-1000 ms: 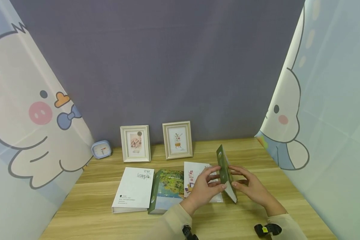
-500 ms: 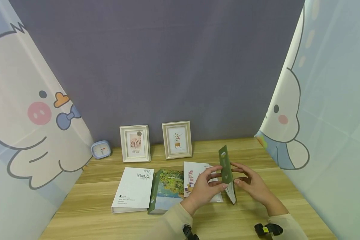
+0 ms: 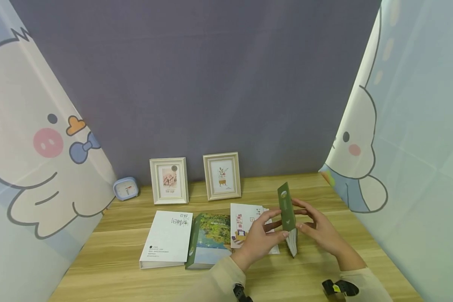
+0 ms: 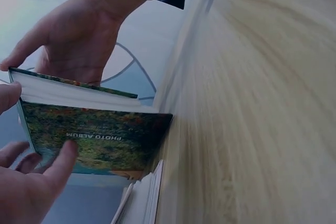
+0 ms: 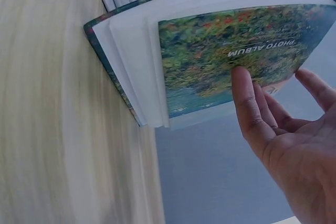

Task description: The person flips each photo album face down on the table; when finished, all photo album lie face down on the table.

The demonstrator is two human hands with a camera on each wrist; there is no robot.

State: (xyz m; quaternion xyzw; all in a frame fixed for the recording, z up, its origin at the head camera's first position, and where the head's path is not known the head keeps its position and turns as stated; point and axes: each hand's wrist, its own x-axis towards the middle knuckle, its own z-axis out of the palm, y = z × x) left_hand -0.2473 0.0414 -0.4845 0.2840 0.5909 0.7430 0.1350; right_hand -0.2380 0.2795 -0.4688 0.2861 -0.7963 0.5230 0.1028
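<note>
Books lie flat to the left of the grip: a white book (image 3: 167, 240), a green album (image 3: 210, 240) beside it, then a booklet (image 3: 249, 224) partly under the left hand. Behind them stand a small blue clock (image 3: 126, 188) and two picture frames (image 3: 169, 180) (image 3: 222, 176) against the back wall. The left hand (image 3: 259, 240) presses one cover of the photo album (image 3: 288, 218) with fingers nearly straight, thumb at the upper edge. The photo album stands on its edge on the wooden table (image 3: 117, 256), held upright between both palms, green spine facing the camera. The right hand (image 3: 321, 234) supports the opposite cover with straight, spread fingers (image 5: 252, 108). Neither hand curls around the album; both flatten against it.
</note>
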